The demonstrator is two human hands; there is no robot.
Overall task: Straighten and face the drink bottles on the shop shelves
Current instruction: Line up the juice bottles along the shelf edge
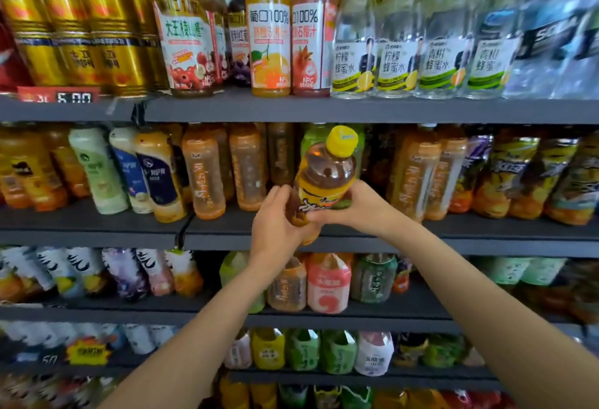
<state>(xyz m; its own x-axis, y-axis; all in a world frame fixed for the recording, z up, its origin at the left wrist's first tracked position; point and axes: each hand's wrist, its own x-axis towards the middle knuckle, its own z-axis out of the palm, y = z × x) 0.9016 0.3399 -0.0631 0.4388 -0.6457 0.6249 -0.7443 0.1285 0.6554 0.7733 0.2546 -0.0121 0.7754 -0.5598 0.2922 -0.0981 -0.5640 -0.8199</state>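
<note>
Both hands hold one tea bottle (pixel 324 182) at frame centre, in front of the second shelf (pixel 97 230).
Shelves fill the frame, packed with bottles; gold cans (pixel 81 26) stand upper left. The left hand (pixel 275 227) curls round the bottle's lower body; the right hand (pixel 356 207) pinches its label, fingers narrow. The bottle tilts right, yellow cap (pixel 342 140) up.
</note>
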